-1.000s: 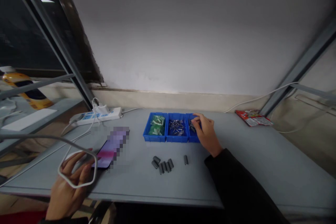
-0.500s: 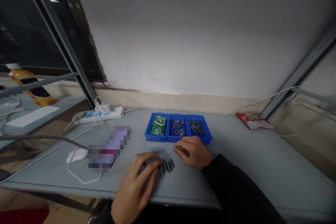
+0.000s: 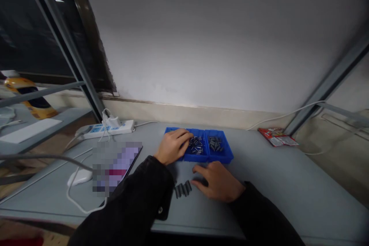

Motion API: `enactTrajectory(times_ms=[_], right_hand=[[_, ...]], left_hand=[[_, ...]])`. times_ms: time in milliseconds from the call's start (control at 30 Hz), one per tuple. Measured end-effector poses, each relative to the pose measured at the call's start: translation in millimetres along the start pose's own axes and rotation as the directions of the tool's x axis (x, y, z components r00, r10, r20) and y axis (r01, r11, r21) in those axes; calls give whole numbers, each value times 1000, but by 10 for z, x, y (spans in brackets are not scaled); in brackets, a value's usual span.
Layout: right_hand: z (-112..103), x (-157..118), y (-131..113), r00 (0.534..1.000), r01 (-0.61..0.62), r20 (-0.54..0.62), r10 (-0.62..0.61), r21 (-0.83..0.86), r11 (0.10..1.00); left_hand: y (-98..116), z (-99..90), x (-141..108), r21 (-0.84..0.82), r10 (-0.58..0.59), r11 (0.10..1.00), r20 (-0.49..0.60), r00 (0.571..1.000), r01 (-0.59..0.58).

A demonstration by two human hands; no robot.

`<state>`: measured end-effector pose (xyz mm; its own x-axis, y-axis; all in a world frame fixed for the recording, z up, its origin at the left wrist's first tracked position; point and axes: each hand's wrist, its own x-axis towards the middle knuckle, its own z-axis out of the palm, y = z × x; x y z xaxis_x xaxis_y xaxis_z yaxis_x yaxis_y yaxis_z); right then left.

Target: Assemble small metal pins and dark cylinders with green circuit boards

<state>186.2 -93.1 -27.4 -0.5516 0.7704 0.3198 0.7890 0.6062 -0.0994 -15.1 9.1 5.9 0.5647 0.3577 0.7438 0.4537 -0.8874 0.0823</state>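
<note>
Three blue bins stand side by side on the grey table. My left hand [image 3: 174, 145] is over the left bin [image 3: 170, 129], hiding its contents, with fingertips at the edge of the middle bin [image 3: 196, 158], which holds metal pins [image 3: 196, 147]. Whether its bent fingers hold anything is hidden. Dark grey cylinders [image 3: 215, 144] fill part of the right bin [image 3: 226, 150]. My right hand [image 3: 215, 180] rests in front of the bins, thumb and forefinger apart with nothing between them. Just left of its thumb, a short row of dark cylinders [image 3: 183, 189] lies on the table.
A phone [image 3: 119, 167], partly pixelated, lies at the left beside a white cable and a white mouse-like object [image 3: 80, 177]. Behind them is a power strip [image 3: 108, 128]. A red packet [image 3: 277, 137] lies at the back right.
My left hand has moved from beside the row of cylinders up to the left bin. The thumb and forefinger of my right hand have parted, and the hand has come slightly nearer.
</note>
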Motion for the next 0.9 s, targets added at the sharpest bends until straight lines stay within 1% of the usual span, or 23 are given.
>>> enactTrajectory(times_ms=[67, 167, 267, 400, 467, 533, 567, 600, 700, 767, 800, 833, 900], right_hand=[[21, -80, 4, 999, -47, -17, 46, -46, 998], [79, -183, 22, 995, -97, -8, 97, -78, 992], [154, -247, 40, 995, -97, 8, 97, -39, 995], [203, -260, 21, 996, -81, 46, 80, 22, 996], [152, -210, 4, 996, -57, 71, 52, 70, 996], [31, -106, 10, 996, -20, 84, 6, 167, 986], [-50, -33, 31, 998, -12, 68, -3, 219, 976], [-139, 49, 65, 999, -3, 38, -8, 272, 962], [-360, 308, 239, 989, -22, -121, 79, 412, 911], [-398, 444, 371, 970, 33, -228, 81, 455, 890], [-373, 490, 426, 951, 66, -298, 78, 447, 892], [-324, 520, 469, 919, 91, -384, 85, 417, 904], [-179, 541, 512, 836, 143, -544, 71, 340, 930]], left_hand=[[-37, 48, -34, -8, 14, 1000, -43, 999, -14], [-33, 99, -101, -60, 34, 998, -54, 998, -37], [-7, 111, -131, -93, 44, 995, -41, 998, -48], [27, 105, -136, -134, -5, 991, -42, 999, -1], [47, 111, -140, -154, -5, 988, -28, 1000, 1], [69, 117, -144, -172, -2, 985, -15, 1000, -1], [79, 118, -145, -179, -4, 984, -13, 1000, 1], [88, 117, -144, -184, -8, 983, -15, 1000, 6], [98, 108, -143, -188, -25, 982, -32, 999, 18], [88, 110, -149, -185, -33, 982, -36, 999, 25], [80, 116, -154, -181, -38, 983, -36, 999, 31], [70, 125, -161, -176, -43, 984, -33, 999, 37], [50, 149, -178, -168, -49, 985, -29, 998, 44]])
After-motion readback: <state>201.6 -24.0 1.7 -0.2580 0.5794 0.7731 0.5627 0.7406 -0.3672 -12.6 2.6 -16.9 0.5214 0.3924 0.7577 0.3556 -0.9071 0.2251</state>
